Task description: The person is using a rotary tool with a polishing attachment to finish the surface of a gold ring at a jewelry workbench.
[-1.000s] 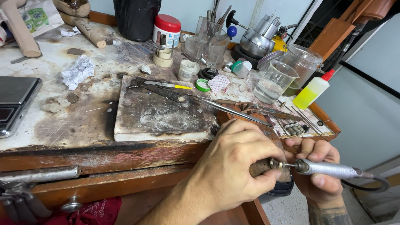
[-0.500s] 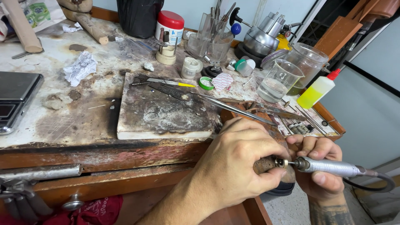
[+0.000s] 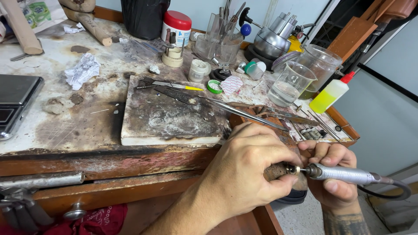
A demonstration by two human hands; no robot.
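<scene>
At the bench's front edge, right hand [image 3: 337,180] grips a slim metal rotary handpiece [image 3: 344,174] pencil-style; left hand [image 3: 248,174] is curled shut w/ the tool tip at its fingertips, whatever it pinches hidden. Handpiece looks rigid, light, smooth; best held near the nose, its cable trailing behind.

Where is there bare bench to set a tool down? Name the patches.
Bare patches: the scorched slab's middle, below the tweezers, and the stained benchtop between the crumpled paper and the slab. Crowded: the back right, around the glass jars and red-lidded tub.
</scene>
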